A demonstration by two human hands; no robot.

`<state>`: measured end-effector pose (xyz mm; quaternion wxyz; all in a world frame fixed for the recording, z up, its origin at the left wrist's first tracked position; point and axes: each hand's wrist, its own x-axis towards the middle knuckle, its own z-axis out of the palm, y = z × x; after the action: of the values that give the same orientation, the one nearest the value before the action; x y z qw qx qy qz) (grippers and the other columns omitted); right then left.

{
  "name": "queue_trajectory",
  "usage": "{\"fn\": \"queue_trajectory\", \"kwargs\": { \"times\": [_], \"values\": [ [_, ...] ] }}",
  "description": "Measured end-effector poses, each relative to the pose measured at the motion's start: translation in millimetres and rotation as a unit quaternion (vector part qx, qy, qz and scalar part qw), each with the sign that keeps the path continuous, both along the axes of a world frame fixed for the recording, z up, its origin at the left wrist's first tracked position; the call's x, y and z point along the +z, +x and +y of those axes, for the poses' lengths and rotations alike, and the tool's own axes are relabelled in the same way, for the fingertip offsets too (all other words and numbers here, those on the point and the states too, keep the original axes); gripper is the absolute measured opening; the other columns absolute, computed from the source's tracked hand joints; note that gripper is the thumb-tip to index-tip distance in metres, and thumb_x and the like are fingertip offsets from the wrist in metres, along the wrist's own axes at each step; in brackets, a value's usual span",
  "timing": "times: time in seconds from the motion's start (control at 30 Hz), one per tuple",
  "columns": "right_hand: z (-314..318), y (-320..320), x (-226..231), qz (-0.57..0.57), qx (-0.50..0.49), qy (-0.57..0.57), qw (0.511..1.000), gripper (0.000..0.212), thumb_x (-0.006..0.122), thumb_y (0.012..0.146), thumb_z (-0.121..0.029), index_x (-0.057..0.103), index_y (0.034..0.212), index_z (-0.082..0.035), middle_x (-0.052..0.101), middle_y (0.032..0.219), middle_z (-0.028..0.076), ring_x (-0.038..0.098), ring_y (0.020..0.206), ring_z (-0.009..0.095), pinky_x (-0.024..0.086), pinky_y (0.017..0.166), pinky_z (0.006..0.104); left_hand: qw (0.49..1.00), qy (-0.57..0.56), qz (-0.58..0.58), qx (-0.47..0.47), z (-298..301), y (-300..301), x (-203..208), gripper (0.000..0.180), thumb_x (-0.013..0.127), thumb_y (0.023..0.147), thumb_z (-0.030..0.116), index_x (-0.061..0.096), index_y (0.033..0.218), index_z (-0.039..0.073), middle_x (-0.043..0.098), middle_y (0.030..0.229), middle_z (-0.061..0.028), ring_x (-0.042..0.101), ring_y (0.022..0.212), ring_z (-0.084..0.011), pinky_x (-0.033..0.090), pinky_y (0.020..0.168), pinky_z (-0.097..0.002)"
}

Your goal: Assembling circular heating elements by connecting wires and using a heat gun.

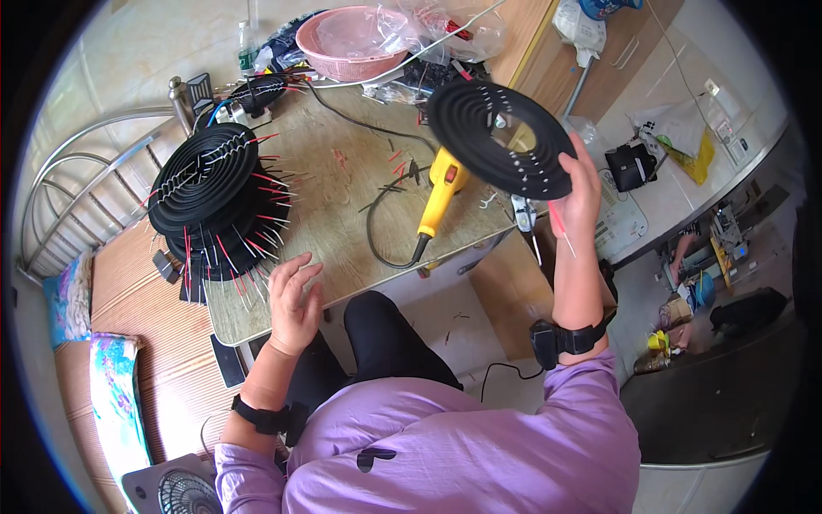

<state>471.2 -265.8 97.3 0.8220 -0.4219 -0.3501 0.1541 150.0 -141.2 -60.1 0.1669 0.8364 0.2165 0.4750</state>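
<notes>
My right hand [579, 190], raised over the right part of the table, grips the edge of a flat black cable coil [458, 128]. The coil is tilted and has white ties across its rings. A red and a white wire end [558, 221] hang below that hand. My left hand [294, 300] is at the table's front edge with fingers apart, holding nothing. Left of it stands a stack of similar black coils [205, 180], with red and white wire ends sticking out around it. A yellow heat gun [441, 193] is just below the held coil, its upper part hidden.
The heat gun's black cord [370, 236] loops over the wooden table [334, 214]. Red tubing bits [396, 161] lie nearby. A pink basket [351, 68] and plastic bags stand at the back. A metal bed rail [94, 163] is left, a fan [184, 490] lower left, a cabinet [548, 73] back right.
</notes>
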Motion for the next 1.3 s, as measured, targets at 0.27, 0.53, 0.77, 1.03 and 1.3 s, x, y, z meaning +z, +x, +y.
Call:
{"fn": "queue_trajectory", "kwargs": {
  "times": [0.27, 0.53, 0.77, 1.03, 1.3],
  "values": [
    [-5, 5, -3, -0.003, 0.009, 0.003, 1.000, 0.048, 0.046, 0.081, -0.004, 0.035, 0.124, 0.011, 0.052, 0.113, 0.019, 0.054, 0.101, 0.024, 0.042, 0.088, 0.0347, 1.000, 0.000, 0.000, -0.002, 1, 1, -1, 0.035, 0.058, 0.068, -0.004, 0.057, 0.100, 0.008, 0.053, 0.109, -0.0121, 0.049, 0.099, -0.0302, 0.036, 0.087, -0.0378],
    [-17, 8, 0, 0.006, -0.047, 0.024, 0.999, 0.051, 0.046, 0.079, -0.004, 0.032, 0.127, 0.010, 0.051, 0.115, 0.018, 0.053, 0.102, 0.024, 0.041, 0.090, 0.0333, 1.000, -0.014, 0.011, -0.004, 0, -2, -4, 0.033, 0.057, 0.069, -0.004, 0.056, 0.100, 0.006, 0.052, 0.112, -0.0127, 0.048, 0.102, -0.0299, 0.034, 0.090, -0.0374],
    [-19, -52, -13, -0.141, 0.057, -0.025, 0.988, 0.057, 0.046, 0.078, -0.003, 0.028, 0.131, 0.008, 0.045, 0.123, 0.018, 0.047, 0.111, 0.024, 0.035, 0.097, 0.0345, 0.998, -0.055, -0.014, 0.003, -1, -5, 1, 0.031, 0.058, 0.074, -0.001, 0.055, 0.104, 0.005, 0.054, 0.110, -0.0119, 0.051, 0.101, -0.0268, 0.037, 0.089, -0.0355],
    [-17, -81, -62, -0.244, 0.320, -0.115, 0.908, 0.057, 0.044, 0.080, 0.005, 0.022, 0.133, 0.006, 0.041, 0.129, 0.014, 0.040, 0.119, 0.018, 0.027, 0.102, 0.0316, 0.789, -0.484, -0.278, -0.258, -5, -3, 30, 0.034, 0.045, 0.091, 0.025, 0.050, 0.116, 0.003, 0.056, 0.108, -0.0041, 0.052, 0.097, -0.0114, 0.040, 0.083, -0.0257],
    [-17, -85, -85, -0.230, 0.368, -0.148, 0.889, 0.055, 0.044, 0.081, 0.006, 0.023, 0.133, 0.006, 0.041, 0.128, 0.014, 0.042, 0.117, 0.018, 0.029, 0.100, 0.0311, 0.817, -0.467, -0.277, -0.193, -6, -16, 31, 0.020, 0.049, 0.090, 0.020, 0.058, 0.100, 0.005, 0.059, 0.083, 0.0015, 0.051, 0.074, -0.0055, 0.041, 0.070, -0.0216]
  ]
}}
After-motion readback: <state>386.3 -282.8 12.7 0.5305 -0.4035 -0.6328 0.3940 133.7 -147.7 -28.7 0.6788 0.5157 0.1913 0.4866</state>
